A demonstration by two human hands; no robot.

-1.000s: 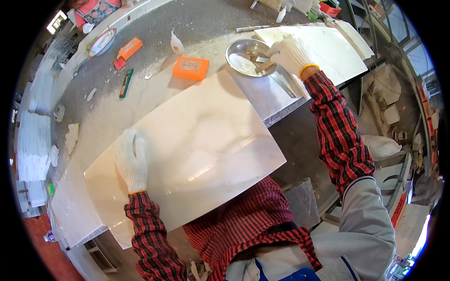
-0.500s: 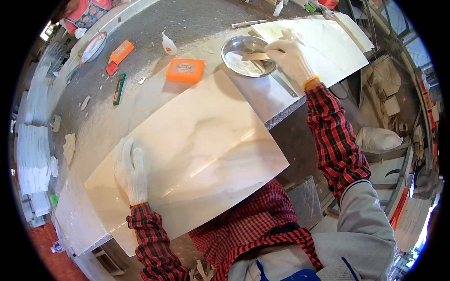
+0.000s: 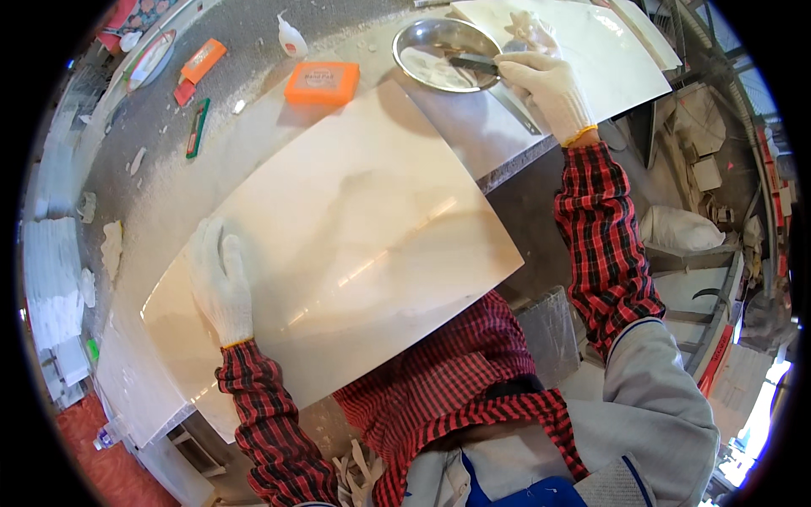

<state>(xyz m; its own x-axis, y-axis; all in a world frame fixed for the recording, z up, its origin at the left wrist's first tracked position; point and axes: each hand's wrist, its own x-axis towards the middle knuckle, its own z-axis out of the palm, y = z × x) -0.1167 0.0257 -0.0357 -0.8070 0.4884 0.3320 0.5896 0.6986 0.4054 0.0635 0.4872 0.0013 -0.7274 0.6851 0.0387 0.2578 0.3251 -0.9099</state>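
A pale marble-patterned slab (image 3: pixel 363 228) lies at an angle in front of me, its near edge jutting past the table. My left hand (image 3: pixel 221 283), in a white glove, rests on the slab's left part with fingers stretched out. At the far right, my gloved right hand (image 3: pixel 549 93) grips a flat spatula (image 3: pixel 473 63). The blade reaches over a round metal bowl (image 3: pixel 405 38) with white paste in it; whether it touches the paste I cannot tell. The fingers hide the spatula's grip end. A narrow metal strip (image 3: pixel 517 114) lies beside the bowl.
Beyond the slab are an orange box (image 3: pixel 321 83), a white squeeze bottle (image 3: pixel 291 38), a green-edged tool (image 3: pixel 198 128) and another orange box (image 3: pixel 204 59). A second pale slab (image 3: pixel 604 51) and crumpled pale material (image 3: pixel 532 32) lie behind my right hand.
The view has shifted, so the tabletop things sit higher in it. The spatula's blade has turned in my right hand and looks dark instead of pale. My left hand stays on the slab.
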